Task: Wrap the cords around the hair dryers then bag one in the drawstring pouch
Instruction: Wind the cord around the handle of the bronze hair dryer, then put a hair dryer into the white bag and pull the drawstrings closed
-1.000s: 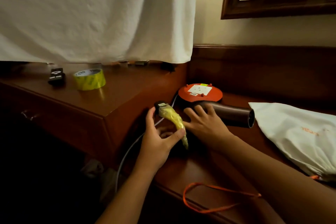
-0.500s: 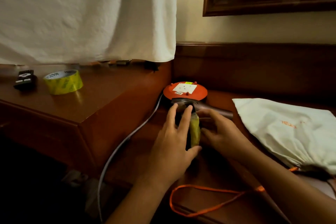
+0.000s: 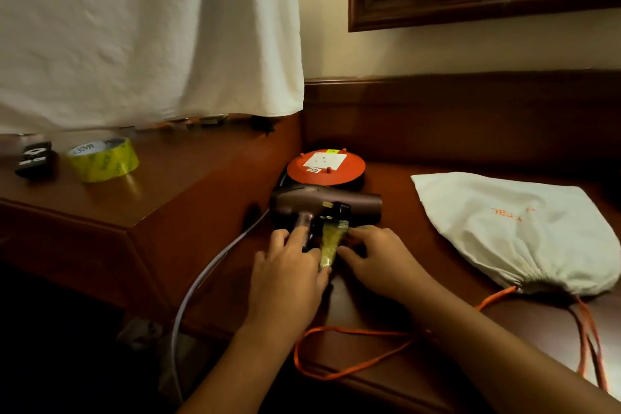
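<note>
A dark brown hair dryer [image 3: 322, 203] lies on the low wooden ledge, barrel pointing right, handle toward me. Its black plug [image 3: 337, 212], with yellow tape [image 3: 328, 242] wound below it, rests against the barrel. My left hand [image 3: 289, 276] lies over the handle, fingers on it and on the taped cord. My right hand [image 3: 379, 259] touches the right side of the taped cord with fingers bent. The white drawstring pouch [image 3: 517, 228] lies to the right, its orange drawstring [image 3: 349, 333] looping along the ledge's front edge. The wrapped cord under my hands is hidden.
An orange round extension reel [image 3: 326, 167] sits behind the dryer, its grey cable [image 3: 208, 265] dropping off the ledge at left. On the higher wooden top [image 3: 161, 185] at left stand a yellow tape roll [image 3: 102, 160] and a black object [image 3: 35, 158]. A white cloth [image 3: 144, 30] hangs above.
The taped plug end was raised in my left hand a second ago; now it lies against the dryer barrel. Both hands have closed in around the handle. My view shifted.
</note>
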The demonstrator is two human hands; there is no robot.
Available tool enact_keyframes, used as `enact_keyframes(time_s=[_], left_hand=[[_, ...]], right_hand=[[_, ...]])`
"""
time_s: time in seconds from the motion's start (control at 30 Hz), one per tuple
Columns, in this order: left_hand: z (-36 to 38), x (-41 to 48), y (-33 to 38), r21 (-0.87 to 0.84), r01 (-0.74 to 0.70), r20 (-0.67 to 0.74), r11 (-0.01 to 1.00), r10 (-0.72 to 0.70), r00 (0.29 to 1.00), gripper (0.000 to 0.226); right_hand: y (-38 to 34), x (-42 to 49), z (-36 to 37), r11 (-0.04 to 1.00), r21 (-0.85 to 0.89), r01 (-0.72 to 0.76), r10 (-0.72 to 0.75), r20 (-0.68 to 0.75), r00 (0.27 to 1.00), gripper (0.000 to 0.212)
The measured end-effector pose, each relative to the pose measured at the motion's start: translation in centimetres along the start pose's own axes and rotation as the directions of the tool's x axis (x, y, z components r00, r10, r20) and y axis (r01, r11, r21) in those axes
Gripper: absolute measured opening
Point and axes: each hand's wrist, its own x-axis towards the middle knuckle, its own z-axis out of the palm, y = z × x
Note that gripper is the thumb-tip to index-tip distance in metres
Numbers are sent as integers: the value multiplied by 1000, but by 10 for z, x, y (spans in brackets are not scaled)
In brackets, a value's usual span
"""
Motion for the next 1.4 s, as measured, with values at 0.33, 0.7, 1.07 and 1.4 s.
enact_keyframes(time_s=[0.33, 0.7, 1.07, 1.4], left_hand=[[-7, -3, -31, 129, -22, 35, 991, 18, 999, 52], [-9, -28, 31, -254, -289, -343, 923, 193, 919, 40], [27, 30, 153, -633, -402, -62, 662, 474, 878, 47], [77, 143, 165, -445, -381, -69, 811, 393, 917, 37]], right_hand=[[-11, -19, -8, 999, 16, 29, -29, 62, 998, 56], [27, -78, -63, 999, -9, -36, 34, -147, 989, 49], [133, -138, -100, 891, -260, -371, 258, -381, 888, 43], [159, -31, -110, 945, -248, -213, 127, -320, 939, 22]])
